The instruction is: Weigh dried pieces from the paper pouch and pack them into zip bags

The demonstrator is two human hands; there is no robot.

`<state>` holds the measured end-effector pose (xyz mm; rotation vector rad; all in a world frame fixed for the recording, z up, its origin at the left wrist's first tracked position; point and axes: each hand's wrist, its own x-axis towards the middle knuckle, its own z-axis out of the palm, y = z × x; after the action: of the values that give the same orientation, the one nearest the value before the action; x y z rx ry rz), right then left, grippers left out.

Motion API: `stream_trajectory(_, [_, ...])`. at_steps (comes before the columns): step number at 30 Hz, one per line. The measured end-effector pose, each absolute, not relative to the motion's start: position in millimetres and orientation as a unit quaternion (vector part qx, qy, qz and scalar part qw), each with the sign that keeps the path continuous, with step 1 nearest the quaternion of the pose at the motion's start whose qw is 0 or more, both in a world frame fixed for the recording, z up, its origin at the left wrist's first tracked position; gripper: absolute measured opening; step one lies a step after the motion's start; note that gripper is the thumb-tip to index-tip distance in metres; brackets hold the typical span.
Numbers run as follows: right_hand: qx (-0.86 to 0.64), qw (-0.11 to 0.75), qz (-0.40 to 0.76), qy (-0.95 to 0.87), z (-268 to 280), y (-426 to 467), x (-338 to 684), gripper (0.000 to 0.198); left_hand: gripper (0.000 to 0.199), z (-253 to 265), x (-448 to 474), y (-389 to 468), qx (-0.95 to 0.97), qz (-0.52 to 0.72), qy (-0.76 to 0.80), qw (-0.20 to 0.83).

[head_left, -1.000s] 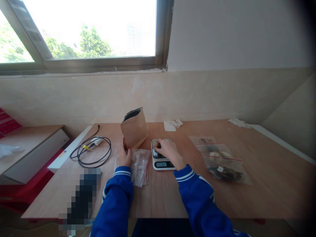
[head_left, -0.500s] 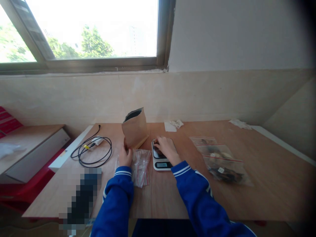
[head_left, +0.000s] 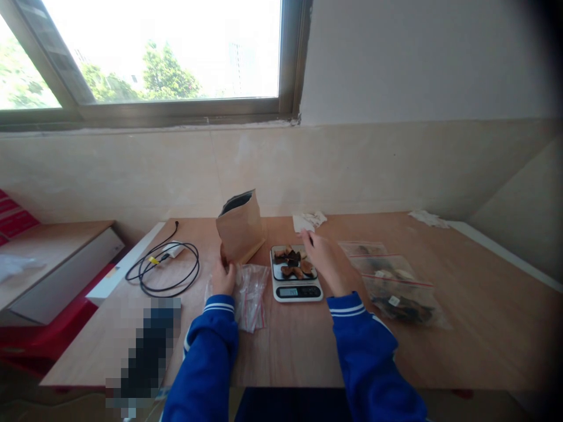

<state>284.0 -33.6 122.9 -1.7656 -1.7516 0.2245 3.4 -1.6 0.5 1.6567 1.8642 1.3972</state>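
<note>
My left hand [head_left: 224, 276] is closed at the lower left edge of an upright brown paper bag [head_left: 241, 231], whose top gapes open. Beside that hand lie flat clear zip bags [head_left: 251, 296] with red seal strips. A white digital kitchen scale [head_left: 299, 295] stands to the right of the bag, bearing several dried brown slices [head_left: 291, 264]. Over the scale's right side hovers my right hand [head_left: 325, 258], its fingers pinched together. A small dark bit shows at the fingertips, too small to name.
Filled zip bags [head_left: 402, 293] lie on the right. A coiled black cable [head_left: 197, 275] with a white adapter [head_left: 176, 250] is at the left, behind a pixelated dark object [head_left: 147, 351]. Crumpled white paper [head_left: 310, 221] sits near the wall.
My right hand has lifted off the scale and moved up and right, uncovering the dried slices on it. The left hand stays at the paper bag.
</note>
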Motion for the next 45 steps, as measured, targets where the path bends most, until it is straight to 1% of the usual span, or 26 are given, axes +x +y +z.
stream_trajectory(7, [-0.684,0.338,0.123,-0.635,109.1,-48.5,308.6,0.039,0.030,-0.5,4.2,-2.2,0.562,0.478,0.664,0.122])
stream_trajectory(12, [-0.669,0.388,0.129,-0.620,87.0,-53.0,310.4,0.029,0.027,0.4,4.2,-1.1,0.555,0.488,0.662,0.121])
stream_trajectory(17, [-0.657,0.405,0.104,-0.627,68.7,-52.4,313.5,0.025,0.030,1.5,3.3,-0.5,0.555,0.524,0.635,0.120])
stream_trajectory(21, [-0.623,0.421,0.124,-0.648,52.0,-44.9,311.6,0.025,0.035,1.2,3.6,-0.1,0.558,0.545,0.617,0.103])
stream_trajectory(25, [-0.597,0.406,0.124,-0.681,45.5,-38.3,300.9,0.020,0.031,0.3,4.1,-0.1,0.555,0.540,0.624,0.107])
stream_trajectory(31, [-0.612,0.360,0.117,-0.694,50.8,-31.6,290.3,0.011,0.028,0.0,4.2,-0.2,0.566,0.533,0.621,0.099])
stream_trajectory(34, [-0.615,0.373,0.120,-0.685,53.6,-31.8,291.2,0.012,0.026,-0.3,4.1,0.2,0.566,0.527,0.626,0.095])
stream_trajectory(41, [-0.637,0.458,0.110,-0.610,59.0,-38.2,299.4,0.024,0.023,-1.4,3.0,1.2,0.569,0.516,0.632,0.105])
stream_trajectory(45, [-0.660,0.488,0.092,-0.564,55.2,-38.8,315.4,0.031,0.024,-0.4,2.8,1.0,0.571,0.515,0.630,0.108])
